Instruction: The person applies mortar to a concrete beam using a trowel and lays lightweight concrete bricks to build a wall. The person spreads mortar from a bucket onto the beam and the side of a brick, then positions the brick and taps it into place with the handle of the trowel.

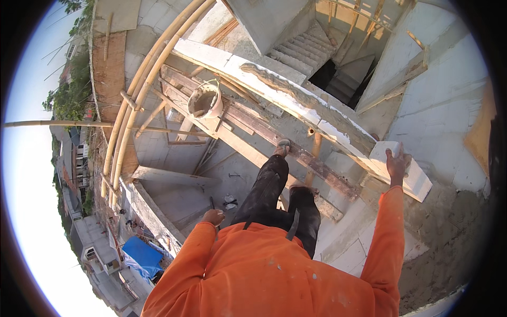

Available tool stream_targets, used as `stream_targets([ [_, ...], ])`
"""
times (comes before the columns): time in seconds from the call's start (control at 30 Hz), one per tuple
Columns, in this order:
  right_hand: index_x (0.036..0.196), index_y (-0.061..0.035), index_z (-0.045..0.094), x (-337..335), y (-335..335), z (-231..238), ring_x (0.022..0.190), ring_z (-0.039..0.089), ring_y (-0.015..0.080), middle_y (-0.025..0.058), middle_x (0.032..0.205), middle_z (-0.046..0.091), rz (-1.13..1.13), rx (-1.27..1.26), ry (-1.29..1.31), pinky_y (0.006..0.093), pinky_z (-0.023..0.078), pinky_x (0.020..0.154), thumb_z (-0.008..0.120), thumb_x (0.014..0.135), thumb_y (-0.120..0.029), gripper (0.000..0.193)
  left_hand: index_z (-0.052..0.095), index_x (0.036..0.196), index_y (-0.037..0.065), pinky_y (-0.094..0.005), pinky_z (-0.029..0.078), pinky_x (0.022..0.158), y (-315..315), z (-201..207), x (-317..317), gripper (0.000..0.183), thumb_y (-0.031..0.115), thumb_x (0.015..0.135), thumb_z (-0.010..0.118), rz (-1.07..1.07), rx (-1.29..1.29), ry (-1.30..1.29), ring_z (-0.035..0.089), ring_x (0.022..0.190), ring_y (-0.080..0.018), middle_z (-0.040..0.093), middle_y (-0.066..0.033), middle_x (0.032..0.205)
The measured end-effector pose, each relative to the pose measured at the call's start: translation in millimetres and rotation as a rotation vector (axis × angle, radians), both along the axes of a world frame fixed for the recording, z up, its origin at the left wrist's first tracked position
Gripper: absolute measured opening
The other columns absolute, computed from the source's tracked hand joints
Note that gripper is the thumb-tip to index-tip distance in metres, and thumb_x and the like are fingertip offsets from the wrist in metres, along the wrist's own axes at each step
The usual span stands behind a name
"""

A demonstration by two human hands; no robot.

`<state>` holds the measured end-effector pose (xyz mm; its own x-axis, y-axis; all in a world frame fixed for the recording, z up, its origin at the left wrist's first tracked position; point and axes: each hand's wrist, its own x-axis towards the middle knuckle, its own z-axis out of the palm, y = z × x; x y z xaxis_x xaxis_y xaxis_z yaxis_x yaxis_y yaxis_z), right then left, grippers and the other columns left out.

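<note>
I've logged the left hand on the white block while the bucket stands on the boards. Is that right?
Not the left hand: the head view shows the right hand on the white block, while the bucket stands on the boards.

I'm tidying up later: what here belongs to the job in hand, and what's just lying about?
Part of the job:
white block under the right hand
dark handle in the left hand
mortar on the wall
pale bucket
planks

Seemingly just lying about:
blue tarp
wooden strips

White block (416,180) (orange sleeve (387,238))
</note>
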<state>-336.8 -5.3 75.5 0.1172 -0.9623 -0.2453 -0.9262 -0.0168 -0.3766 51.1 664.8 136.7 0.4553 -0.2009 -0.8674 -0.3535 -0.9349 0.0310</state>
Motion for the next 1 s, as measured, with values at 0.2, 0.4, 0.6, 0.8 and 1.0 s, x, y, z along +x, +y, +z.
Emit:
stream_targets([
  [0.2,0.148,-0.0333,0.03,1.3,0.4,5.9,0.133,0.033,0.0401,0.0155,0.139,0.032,0.022,0.02,0.093,0.0718,0.027,0.096,0.063,0.08,-0.047,0.077,0.064,0.121,0.009,-0.0395,0.044,0.1,-12.4,0.4,7.3,0.05,0.034,0.079,0.059,0.045,0.075,0.079,0.057,0.115,-0.0342,0.062,-0.0151,0.122],
  [0.4,0.147,-0.0362,0.032,-5.2,-1.2,5.9,0.124,0.041,0.0403,0.0164,0.131,0.037,0.028,-0.088,0.157,0.062,0.032,0.099,0.066,0.081,-0.041,0.074,0.065,0.119,0.007,-0.0416,0.044,0.099,-103.0,-23.6,95.3,0.049,0.036,0.08,0.055,-0.162,-0.028,0.11,0.059,0.111,-0.0364,0.064,-0.0162,0.119],
  [0.6,0.151,-0.0183,0.027,-15.7,4.8,16.1,0.13,0.035,0.0417,0.0251,0.14,0.034,-0.031,-0.093,0.122,0.0454,0.033,0.107,0.064,0.086,-0.035,0.076,0.065,0.119,0.009,-0.0414,0.044,0.099,-151.1,-94.2,187.7,0.044,0.03,0.081,0.055,-0.057,-0.152,0.026,0.058,0.113,-0.0361,0.063,-0.0168,0.12],
  [0.8,0.151,-0.0092,0.025,-27.3,9.6,6.9,0.139,0.027,0.0328,0.0185,0.147,0.031,-0.048,-0.185,0.025,0.0395,0.024,0.112,0.059,0.087,-0.022,0.073,0.064,0.121,0.009,-0.0421,0.044,0.1,-139.7,-250.3,283.5,0.045,0.029,0.081,0.058,0.19,-0.014,-0.017,0.057,0.117,-0.035,0.061,-0.0161,0.123],
  [1.0,0.141,-0.0009,0.039,-79.1,16.9,23.0,0.127,0.042,0.0267,0.013,0.139,0.044,-0.494,-0.175,-0.19,0.041,0.031,0.108,0.06,0.089,-0.041,0.069,0.061,0.125,0.01,-0.0429,0.044,0.101,-155.0,-411.1,401.3,0.047,0.026,0.081,0.056,0.208,0.002,-0.196,0.056,0.118,-0.0359,0.059,-0.0206,0.125],
])
